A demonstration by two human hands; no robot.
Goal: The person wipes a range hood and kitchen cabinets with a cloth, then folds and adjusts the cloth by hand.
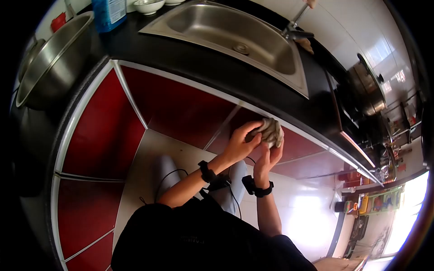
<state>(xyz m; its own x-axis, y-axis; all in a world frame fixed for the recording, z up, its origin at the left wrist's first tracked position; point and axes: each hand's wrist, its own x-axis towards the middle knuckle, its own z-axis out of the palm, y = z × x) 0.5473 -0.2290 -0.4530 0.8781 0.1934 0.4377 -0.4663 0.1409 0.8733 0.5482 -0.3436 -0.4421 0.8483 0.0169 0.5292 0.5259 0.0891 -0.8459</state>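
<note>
Grey-beige fabric, a crumpled cloth (pixel 271 132), is bunched between the two hands, just to the near side of the counter's edge. The left hand (pixel 244 142) grips its left side, thumb and fingers curled in and pinching the folds. The right hand (pixel 270 158) clasps the right and near sides, its fingers wrapped round the bundle and its thumb raised against it. How the fingers behind the cloth lie cannot be told.

A black band with a small box sits on each wrist, the left band (pixel 207 172) and the right band (pixel 258 186). Thin black cable runs near both forearms, and below are a black shirt (pixel 194 239) and pale blue-grey trousers over a light, shiny floor (pixel 294 187).

Dark red cabinet panels (pixel 181 101) with pale metal edging stand beyond the hands. Above them runs a black countertop (pixel 181 58), with a stainless steel sink (pixel 217 27) set into it and a faucet (pixel 298 33) at its right end. Left of the sink are white bowls (pixel 149 5), a blue bottle (pixel 109 16) with a label, and, at far left, a large metal basin (pixel 58 58). To the right, a lidded metal pot (pixel 367 86) stands well apart from the cloth.
</note>
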